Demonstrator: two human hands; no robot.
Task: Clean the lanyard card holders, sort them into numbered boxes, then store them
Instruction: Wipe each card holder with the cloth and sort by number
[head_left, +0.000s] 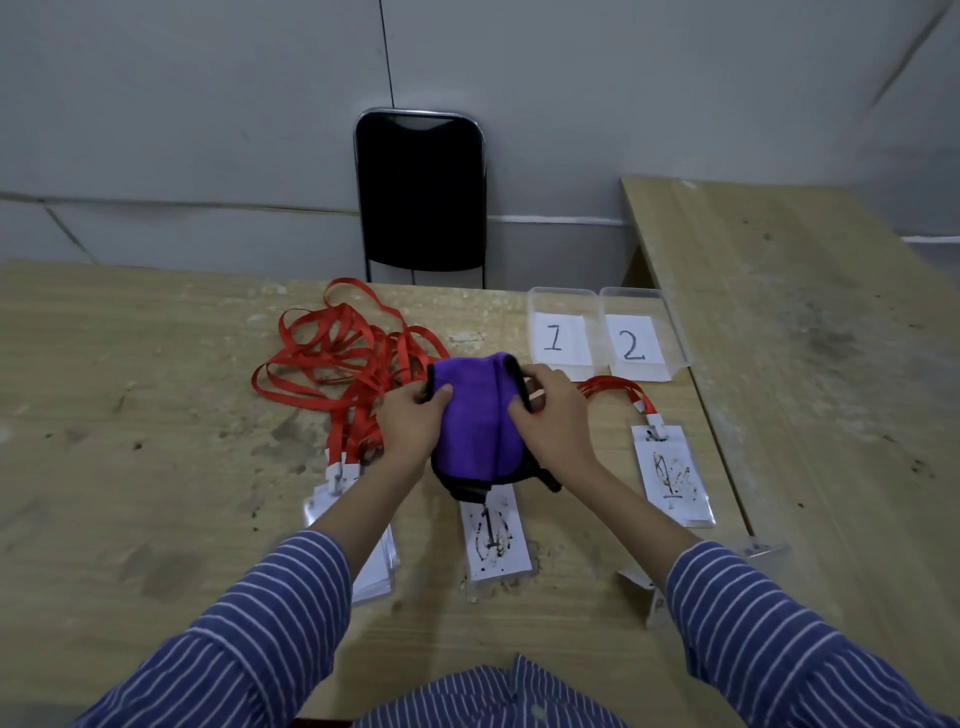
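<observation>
A purple cloth (475, 415), red lanyards (337, 353), blue white-striped sleeves (769, 623), a black chair (420, 192).

Light dim, even, soft shadows under hands (415, 421). Strong wide-angle bending at edges. Corners slightly blurred; centre reasonably sharp.

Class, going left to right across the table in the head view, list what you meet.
Tangle of red lanyards → purple cloth held in both hands → box 1 → box 2.
</observation>
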